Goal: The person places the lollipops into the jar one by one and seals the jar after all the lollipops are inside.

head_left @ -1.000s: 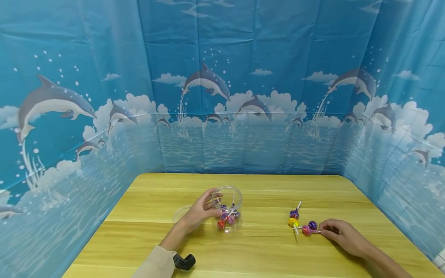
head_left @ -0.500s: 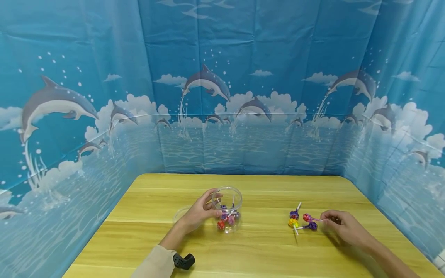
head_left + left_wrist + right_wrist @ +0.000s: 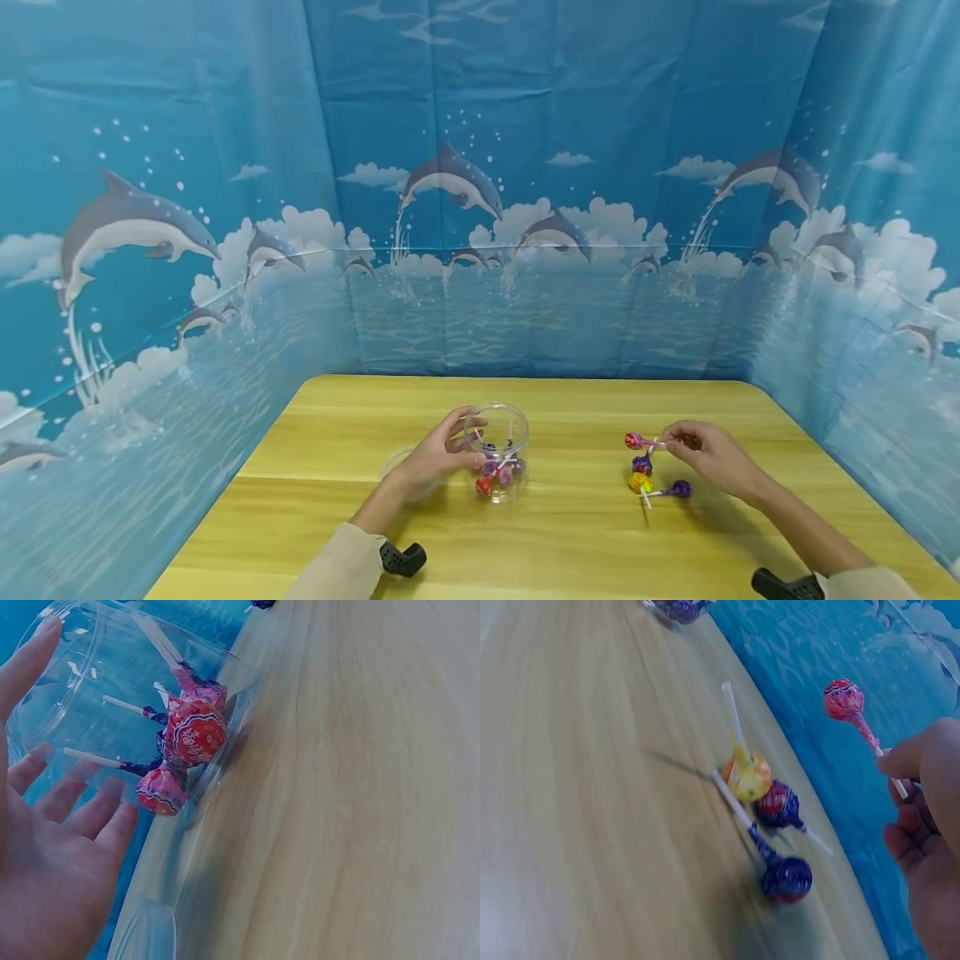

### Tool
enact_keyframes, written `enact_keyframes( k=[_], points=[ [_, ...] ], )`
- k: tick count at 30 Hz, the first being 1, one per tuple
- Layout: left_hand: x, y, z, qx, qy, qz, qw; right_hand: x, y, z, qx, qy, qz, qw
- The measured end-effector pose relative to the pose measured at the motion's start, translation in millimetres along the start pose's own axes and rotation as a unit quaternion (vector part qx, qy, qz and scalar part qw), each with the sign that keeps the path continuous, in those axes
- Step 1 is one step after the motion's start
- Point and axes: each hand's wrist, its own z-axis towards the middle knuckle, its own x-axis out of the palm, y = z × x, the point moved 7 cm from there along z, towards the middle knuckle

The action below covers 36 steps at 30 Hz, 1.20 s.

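Note:
My left hand (image 3: 442, 454) grips a clear plastic jar (image 3: 497, 410), thumb on the near side and fingers behind it. Several wrapped lollipops (image 3: 193, 733) lie at the bottom of the jar, white sticks pointing up. My right hand (image 3: 708, 454) pinches a pink-red lollipop (image 3: 844, 700) by its stick, raised above the table. Below it on the tabletop lie a yellow lollipop (image 3: 748, 778), a purple-red lollipop (image 3: 778, 805) and a dark purple lollipop (image 3: 786, 879), close together.
A clear round lid (image 3: 154, 934) lies on the table beside the jar, partly behind my left forearm. The wood-patterned table (image 3: 375, 533) has a dolphin-print curtain (image 3: 480, 317) along its back and sides.
My right hand has lifted the pink-red lollipop off the group and carried it up and to the left, away from the dark purple one. My left hand stays at the jar.

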Motion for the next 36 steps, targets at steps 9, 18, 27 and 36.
enact_keyframes(
  k=[9, 18, 27, 36],
  points=[
    [1.7, 0.3, -1.6, -0.002, -0.004, -0.007, 1.0, 10.1, 29.5, 30.1, -0.029, 0.015, 0.008, 0.9994],
    [2.2, -2.1, -4.1, -0.006, -0.004, -0.001, 1.0, 22.9, 58.5, 59.4, -0.047, 0.015, 0.033, 0.9982],
    [5.9, -2.1, -4.6, -0.006, -0.008, 0.001, 1.0, 40.6, 82.3, 74.0, -0.075, 0.029, 0.049, 0.9956],
    [9.9, -1.1, -2.5, -0.005, -0.009, 0.003, 0.9999, 56.5, 106.3, 87.1, -0.109, 0.034, 0.019, 0.9932]
  ],
)
